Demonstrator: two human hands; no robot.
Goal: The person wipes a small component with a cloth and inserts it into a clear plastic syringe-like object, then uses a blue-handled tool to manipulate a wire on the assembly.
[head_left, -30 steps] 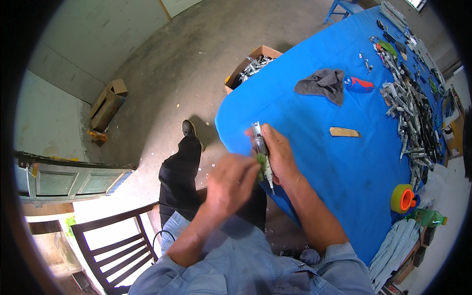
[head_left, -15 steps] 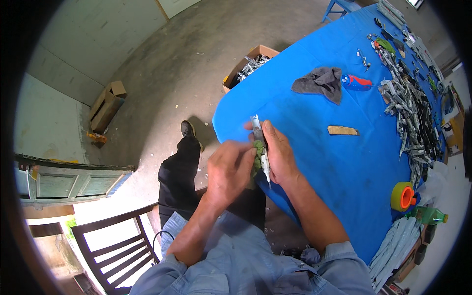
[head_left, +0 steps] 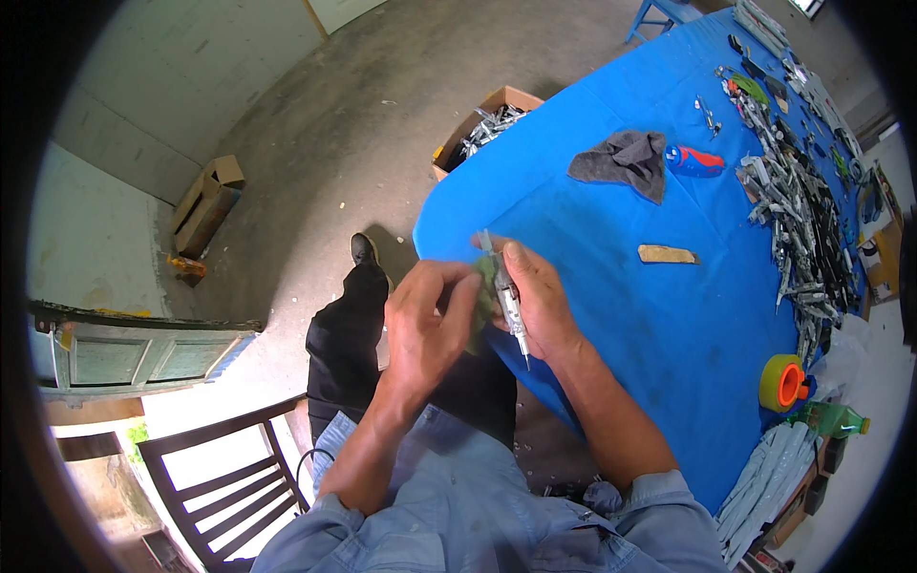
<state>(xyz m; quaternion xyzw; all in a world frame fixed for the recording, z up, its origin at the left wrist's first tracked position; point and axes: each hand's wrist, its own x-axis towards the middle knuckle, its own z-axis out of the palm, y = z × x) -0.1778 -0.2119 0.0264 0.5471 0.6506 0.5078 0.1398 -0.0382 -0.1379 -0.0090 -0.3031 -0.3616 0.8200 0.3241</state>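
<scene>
I see right hand (head_left: 540, 301) curled around slim metal tool (head_left: 509, 304) at blue table (head_left: 611, 315) edge. Left hand (head_left: 427, 325) pinches green pad (head_left: 483, 296) against it. Tool looks light, stiff, probably slick; best held mid-shaft.

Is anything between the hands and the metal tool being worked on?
Only a greenish pad, pressed by the left hand against the metal tool. The right hand grips the tool directly. Nothing else visible comes between them.
</scene>
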